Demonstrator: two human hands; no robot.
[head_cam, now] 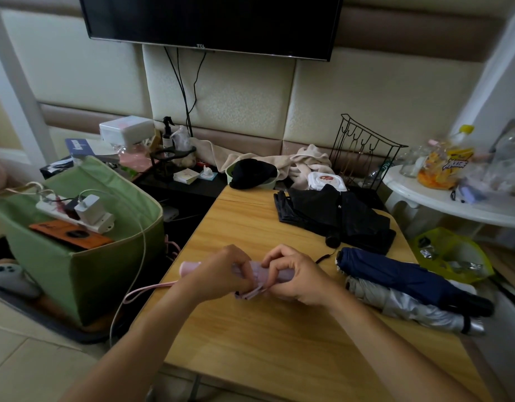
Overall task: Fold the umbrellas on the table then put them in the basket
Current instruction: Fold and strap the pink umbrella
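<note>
A small pink umbrella [262,272] lies rolled at the left middle of the wooden table [250,338], its pink handle and wrist strap sticking out left. My left hand [221,274] grips it near the handle and my right hand [299,275] grips the other end, fingers pinching the fabric. A loose black umbrella [337,219] lies spread at the back of the table. A rolled navy umbrella [407,278] and a silver umbrella [410,306] lie side by side at the right edge. The green fabric basket [105,256] stands on the floor to the left.
The basket holds a power strip [76,213], a charger and an orange box. A cable hangs over its rim. A black cap in a green bowl [251,174], a wipes pack and towels crowd the table's back. A white round side table [453,198] stands right.
</note>
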